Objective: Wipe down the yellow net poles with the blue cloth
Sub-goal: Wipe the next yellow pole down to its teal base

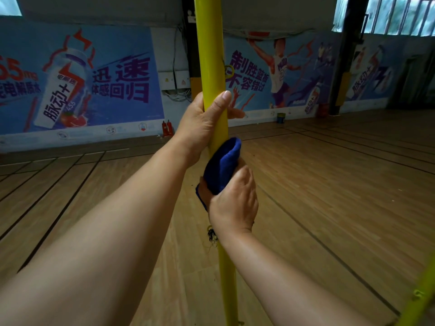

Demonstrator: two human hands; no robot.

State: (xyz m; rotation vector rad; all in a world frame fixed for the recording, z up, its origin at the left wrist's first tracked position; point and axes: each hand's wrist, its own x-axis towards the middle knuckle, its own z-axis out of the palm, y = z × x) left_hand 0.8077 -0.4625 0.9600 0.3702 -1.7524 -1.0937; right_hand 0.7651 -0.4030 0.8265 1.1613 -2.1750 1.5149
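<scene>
the yellow net pole runs out of the picture at both the top and bottom edges, so neither end shows. the left hand covers a stretch of it, and most of its fingers are hidden behind the pole. the blue cloth and the right hand hide the pole below that; the right hand's fingers are out of sight behind the cloth. a second yellow pole is cut off at the right edge. the small dark tangle under the right wrist is too small to tell.
</scene>
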